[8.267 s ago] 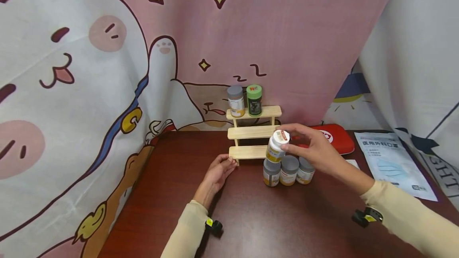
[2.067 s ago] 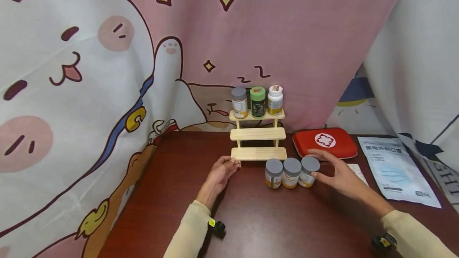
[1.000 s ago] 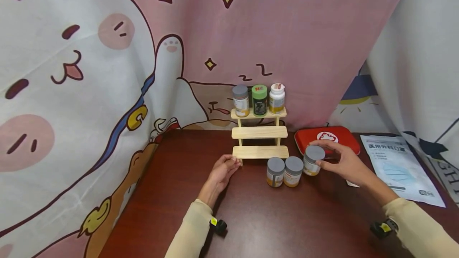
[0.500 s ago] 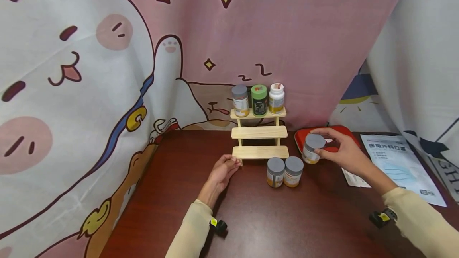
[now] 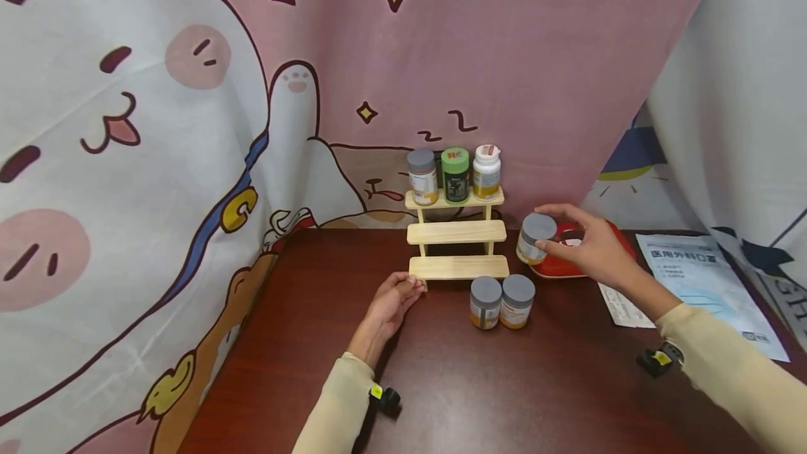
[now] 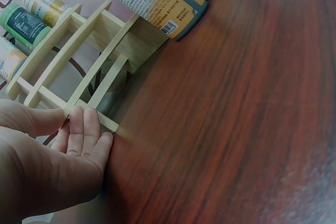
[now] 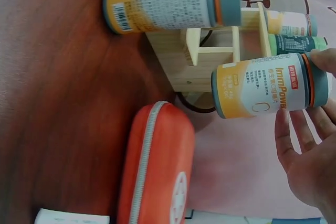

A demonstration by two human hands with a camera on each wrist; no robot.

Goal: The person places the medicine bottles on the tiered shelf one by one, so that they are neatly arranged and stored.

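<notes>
My right hand (image 5: 583, 240) holds a grey-lidded supplement bottle (image 5: 534, 240) by its lid, raised beside the right end of a three-tier wooden rack (image 5: 457, 232). In the right wrist view the bottle's orange and white label (image 7: 262, 86) faces the camera. My left hand (image 5: 389, 300) pinches the front left end of the rack's lowest step, as the left wrist view also shows. On the top step stand a grey-lidded bottle (image 5: 423, 177), a green-lidded bottle (image 5: 456, 175) and a white bottle (image 5: 486, 172). The two lower steps bear nothing.
Two more grey-lidded bottles (image 5: 485, 303) stand side by side on the table in front of the rack's right end. A red zip case (image 5: 555, 268) lies partly behind my right hand. Right of it are a white card (image 5: 624, 305) and a face mask packet (image 5: 706, 286).
The white bottle went from my right hand to the top step earlier. Since then my right hand has lifted the rightmost grey-lidded bottle and moved it back and left. My left hand stays put.
</notes>
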